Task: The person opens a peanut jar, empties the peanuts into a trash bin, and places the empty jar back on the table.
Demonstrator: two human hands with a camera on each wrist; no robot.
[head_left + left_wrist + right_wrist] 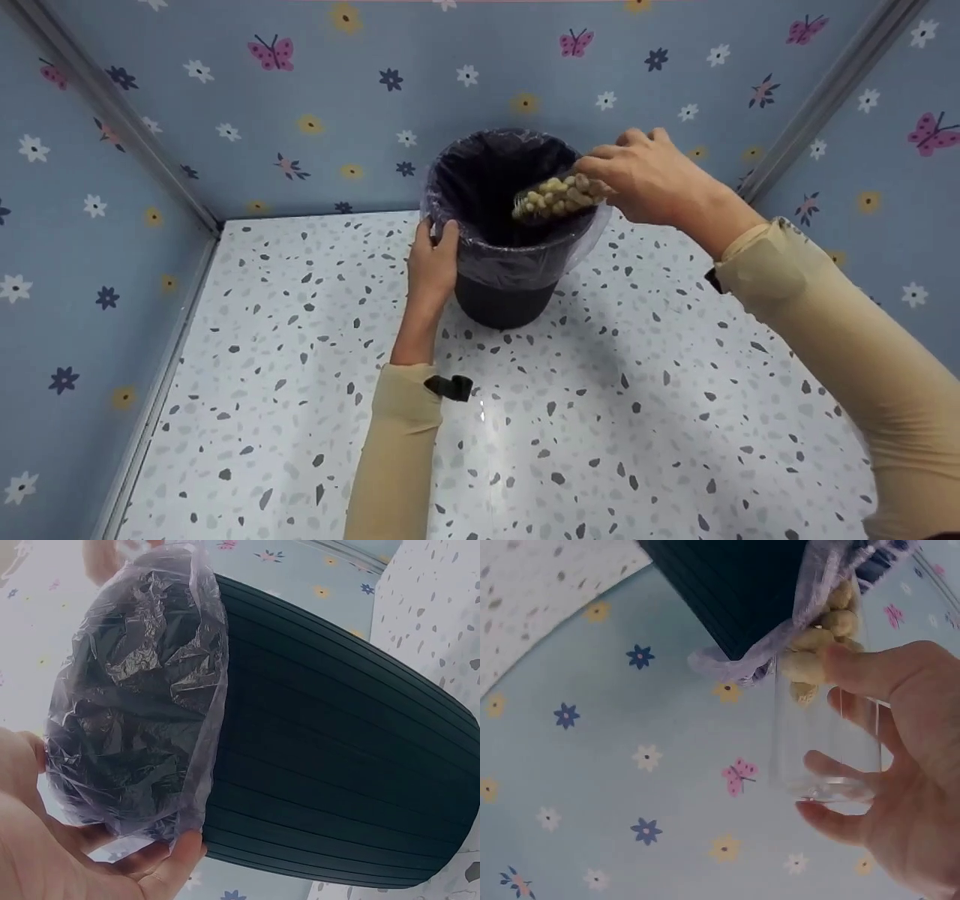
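Right wrist: hand (pixel 919 772) curled round clear cup (pixel 807 726).

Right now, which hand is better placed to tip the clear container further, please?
Likely the right hand: it grips the clear container, tilted over the lined bin, which the left hand holds near the top.

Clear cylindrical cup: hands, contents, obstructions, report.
Right hand gripping clear cup, tilted toward round black bin opening. Left hand holding translucent purple plastic liner at rim. Tan lumpy pieces in cup. Nothing visibly blocking.
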